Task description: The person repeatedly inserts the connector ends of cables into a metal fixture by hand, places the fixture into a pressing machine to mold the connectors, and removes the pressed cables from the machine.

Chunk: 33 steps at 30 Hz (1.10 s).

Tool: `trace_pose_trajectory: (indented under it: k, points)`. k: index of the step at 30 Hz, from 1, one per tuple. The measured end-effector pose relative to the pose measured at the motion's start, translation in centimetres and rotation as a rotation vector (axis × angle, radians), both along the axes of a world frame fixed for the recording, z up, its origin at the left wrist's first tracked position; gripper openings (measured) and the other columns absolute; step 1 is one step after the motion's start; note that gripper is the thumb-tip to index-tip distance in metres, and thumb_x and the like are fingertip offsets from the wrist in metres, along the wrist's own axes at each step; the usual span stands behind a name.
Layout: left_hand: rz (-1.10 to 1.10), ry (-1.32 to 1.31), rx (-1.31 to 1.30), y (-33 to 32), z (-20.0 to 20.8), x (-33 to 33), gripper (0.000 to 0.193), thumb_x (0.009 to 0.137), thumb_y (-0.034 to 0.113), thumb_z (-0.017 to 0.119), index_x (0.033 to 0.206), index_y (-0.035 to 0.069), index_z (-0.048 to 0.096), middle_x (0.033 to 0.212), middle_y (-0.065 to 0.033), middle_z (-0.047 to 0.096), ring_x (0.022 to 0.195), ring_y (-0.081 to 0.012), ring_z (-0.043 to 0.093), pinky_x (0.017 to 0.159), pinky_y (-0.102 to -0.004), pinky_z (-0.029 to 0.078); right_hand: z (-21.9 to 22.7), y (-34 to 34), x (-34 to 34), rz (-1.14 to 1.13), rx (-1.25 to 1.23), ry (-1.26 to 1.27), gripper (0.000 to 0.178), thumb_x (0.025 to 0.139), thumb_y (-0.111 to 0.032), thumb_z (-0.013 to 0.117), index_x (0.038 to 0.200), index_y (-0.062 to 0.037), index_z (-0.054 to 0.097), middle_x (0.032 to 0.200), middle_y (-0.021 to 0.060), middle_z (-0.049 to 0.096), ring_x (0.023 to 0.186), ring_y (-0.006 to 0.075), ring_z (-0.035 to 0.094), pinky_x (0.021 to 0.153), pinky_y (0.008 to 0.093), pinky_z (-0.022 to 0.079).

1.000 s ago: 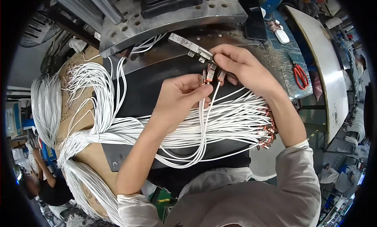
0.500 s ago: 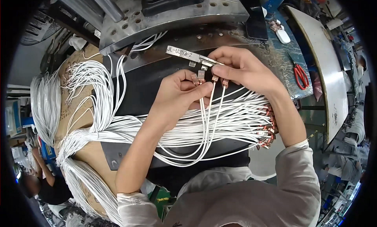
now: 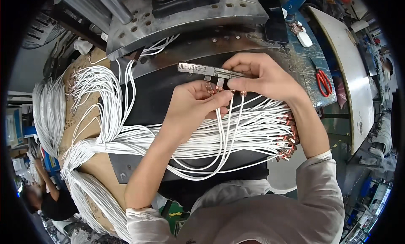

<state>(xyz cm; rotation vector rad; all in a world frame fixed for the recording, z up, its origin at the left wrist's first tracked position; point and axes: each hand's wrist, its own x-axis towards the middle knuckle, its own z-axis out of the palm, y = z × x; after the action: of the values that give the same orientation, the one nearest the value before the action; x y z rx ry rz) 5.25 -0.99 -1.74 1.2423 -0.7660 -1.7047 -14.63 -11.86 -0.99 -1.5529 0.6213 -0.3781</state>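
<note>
My right hand [image 3: 268,79] grips a flat metal bar [image 3: 192,68] between thumb and fingers, with small tabs along its lower edge. Two white wires with copper ends hang at the bar beneath that thumb. Close on the left, my left hand [image 3: 187,107] pinches two more white wires [image 3: 219,121] just below their flat terminals. One copper terminal [image 3: 220,84] is up against the bar's lower edge; whether it is seated cannot be seen. The other terminal [image 3: 209,88] stands beside it, apart from the bar. All these wires loop down over a thick bundle of white wires [image 3: 249,130].
Copper-tipped ends [image 3: 287,138] of the bundle lie at its right. A heavy steel plate with holes [image 3: 185,26] stands at the back. Red-handled pliers [image 3: 323,82] rest on a blue surface at right. More white wire bundles [image 3: 48,113] lie on cardboard [image 3: 116,170] at left.
The bar's left end has dropped, so the bar lies more level. My left hand has shifted slightly right, and one of its terminals now meets the bar's lower edge.
</note>
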Motion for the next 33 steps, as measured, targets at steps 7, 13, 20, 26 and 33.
trace_pose_trajectory:
  k: [7, 13, 20, 26, 33]
  points:
    - [-0.068, -0.094, 0.048, -0.1, 0.6, 0.5, 0.025, 0.092, 0.017, 0.075, 0.105, -0.005, 0.071, 0.088, -0.0073, 0.070, 0.076, -0.0110, 0.068, 0.066, -0.0230, 0.058, 0.5, -0.5, -0.3, -0.097, -0.022, 0.105, 0.038, 0.083, -0.004, 0.080, 0.118, 0.0015, 0.066, 0.095, 0.0061, 0.074, 0.074, 0.0057, 0.063, 0.063, 0.0202, 0.049]
    - [0.044, -0.069, -0.044, 0.0, 0.4, 0.1, 0.024, 0.094, 0.020, 0.074, 0.103, -0.003, 0.075, 0.085, -0.0050, 0.071, 0.070, -0.0092, 0.066, 0.065, -0.0213, 0.056, 0.5, -0.9, -0.2, -0.050, -0.034, 0.099, 0.037, 0.082, -0.004, 0.081, 0.117, 0.0012, 0.068, 0.094, 0.0066, 0.074, 0.070, 0.0046, 0.062, 0.059, 0.0187, 0.048]
    - [-0.016, -0.568, -0.093, -0.9, 1.4, 1.8, 0.024, 0.093, 0.022, 0.074, 0.099, -0.001, 0.077, 0.080, -0.0056, 0.072, 0.064, -0.0069, 0.062, 0.059, -0.0219, 0.052, 0.1, -3.9, 1.1, 0.118, -0.817, 0.214, 0.035, 0.078, -0.007, 0.082, 0.112, -0.0014, 0.074, 0.103, 0.0094, 0.069, 0.089, 0.0183, 0.065, 0.074, 0.0302, 0.051]
    - [0.123, -0.871, -0.352, -0.4, 0.2, 1.7, 0.020, 0.090, 0.019, 0.075, 0.094, 0.000, 0.078, 0.075, -0.0070, 0.072, 0.056, -0.0067, 0.057, 0.053, -0.0230, 0.046, 0.3, -2.3, 1.3, 0.070, -0.817, 0.242, 0.028, 0.082, -0.010, 0.078, 0.108, -0.0025, 0.075, 0.109, 0.0114, 0.065, 0.102, 0.0261, 0.062, 0.087, 0.0354, 0.048]
    - [0.276, -1.533, -1.101, -2.8, -0.8, 2.3, 0.018, 0.083, 0.015, 0.074, 0.097, 0.003, 0.073, 0.095, -0.0068, 0.067, 0.094, -0.0244, 0.063, 0.072, -0.0367, 0.052, -0.2, -5.0, 2.2, -0.115, -1.432, 0.252, 0.032, 0.093, -0.013, 0.065, 0.123, -0.0040, 0.067, 0.116, 0.0155, 0.066, 0.110, 0.0358, 0.061, 0.097, 0.0417, 0.046]
